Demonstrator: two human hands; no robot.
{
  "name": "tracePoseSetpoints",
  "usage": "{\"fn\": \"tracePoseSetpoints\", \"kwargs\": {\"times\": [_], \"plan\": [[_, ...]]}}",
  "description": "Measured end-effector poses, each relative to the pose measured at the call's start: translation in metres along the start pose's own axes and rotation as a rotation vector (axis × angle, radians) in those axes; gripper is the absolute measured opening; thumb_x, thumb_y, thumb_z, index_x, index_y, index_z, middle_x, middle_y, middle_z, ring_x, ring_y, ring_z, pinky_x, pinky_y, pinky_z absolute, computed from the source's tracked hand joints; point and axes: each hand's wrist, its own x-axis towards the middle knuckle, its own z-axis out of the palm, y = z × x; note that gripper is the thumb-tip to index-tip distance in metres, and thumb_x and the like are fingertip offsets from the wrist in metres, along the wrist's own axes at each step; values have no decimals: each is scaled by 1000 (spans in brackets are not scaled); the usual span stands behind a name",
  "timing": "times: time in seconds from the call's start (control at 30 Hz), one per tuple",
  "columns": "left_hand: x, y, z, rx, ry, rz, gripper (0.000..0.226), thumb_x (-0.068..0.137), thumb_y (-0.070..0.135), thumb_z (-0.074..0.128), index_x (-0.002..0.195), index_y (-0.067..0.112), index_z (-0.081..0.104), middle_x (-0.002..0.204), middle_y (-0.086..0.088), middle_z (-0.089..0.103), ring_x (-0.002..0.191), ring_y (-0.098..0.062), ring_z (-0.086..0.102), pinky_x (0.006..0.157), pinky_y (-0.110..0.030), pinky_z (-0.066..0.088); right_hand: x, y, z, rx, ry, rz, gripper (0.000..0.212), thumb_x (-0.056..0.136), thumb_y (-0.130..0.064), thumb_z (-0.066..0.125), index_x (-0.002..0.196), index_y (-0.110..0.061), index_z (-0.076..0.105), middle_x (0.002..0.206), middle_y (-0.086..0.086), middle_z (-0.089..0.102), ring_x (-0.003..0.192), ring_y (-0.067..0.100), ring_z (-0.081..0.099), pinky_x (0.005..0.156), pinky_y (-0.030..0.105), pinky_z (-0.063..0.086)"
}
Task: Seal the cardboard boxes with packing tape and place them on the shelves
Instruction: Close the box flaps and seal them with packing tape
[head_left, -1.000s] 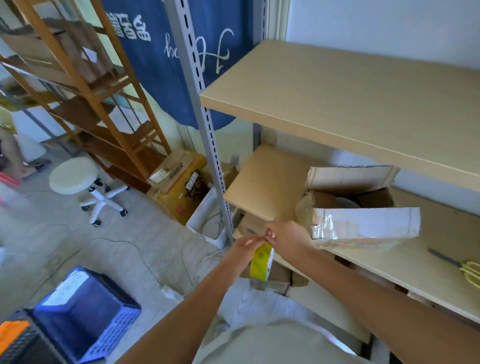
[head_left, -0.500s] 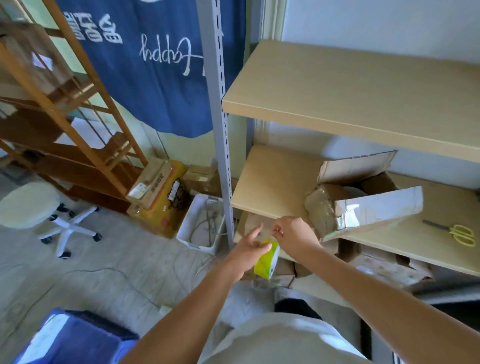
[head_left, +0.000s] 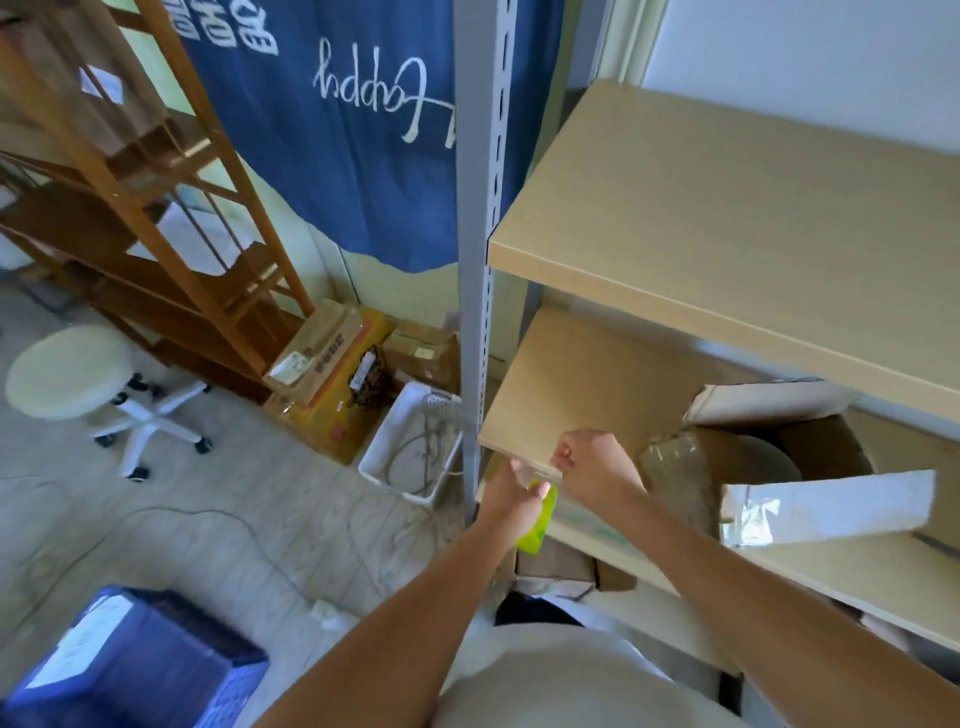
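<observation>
At the front edge of the middle shelf (head_left: 587, 384) we had both hands up close together: our left hand (head_left: 511, 493) gripped the yellow-green tape roll (head_left: 537, 522) just below the board, and our right hand (head_left: 592, 470) pinched what looked like the clear tape end between curled fingers, right at the shelf lip. Beside that hand, on the same shelf, sat the open cardboard box (head_left: 779, 467), flaps up, one shiny taped flap (head_left: 826, 506) jutting toward us; something pale and rounded showed inside, too dim to identify. Down on the floor, a white basket (head_left: 395, 441) held a tangle of cords beside the grey upright (head_left: 475, 260). A yellow carton (head_left: 337, 384) leaned by the wall with flattened cardboard in it. Near our feet, a blue crate (head_left: 140, 670) carried white paper on top, and a white stool (head_left: 72, 371) stood well apart.
</observation>
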Motion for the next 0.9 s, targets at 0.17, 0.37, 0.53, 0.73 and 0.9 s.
{"fn": "tracePoseSetpoints", "kwargs": {"times": [0.17,0.37,0.53,0.73,0.9], "plan": [[27,4,8,14,22,-68,50,94,34,64,134,7,50,132,-11,60,120,-29,58,97,-34,48,27,12,8,-7,-56,24,16,84,-11,58,86,-17,72,98,4,70,90,27,64,73,30,52],[47,10,20,51,30,-131,44,96,34,63,127,4,55,131,-12,62,123,-28,57,94,-30,44,54,24,12,15,-149,107,16,89,-10,56,83,-17,69,95,3,66,88,24,64,72,28,50],[59,8,24,-21,15,-193,37,94,33,66,116,4,60,122,-9,67,117,-26,60,90,-29,45,68,30,23,-70,-158,160,23,92,-20,48,70,-17,54,82,6,60,72,26,58,53,25,35],[59,1,20,-34,-1,-152,36,92,34,68,115,6,63,117,-5,68,112,-23,62,80,-21,39,89,22,1,-353,-95,146,65,82,-40,77,130,-11,43,124,11,57,113,32,60,77,37,48],[59,-7,19,-23,-46,-135,51,92,48,63,123,7,61,125,-4,66,116,-22,61,84,-23,44,88,31,8,-398,-277,-32,74,77,-59,73,126,-11,47,128,7,47,118,29,52,87,37,44]]}}
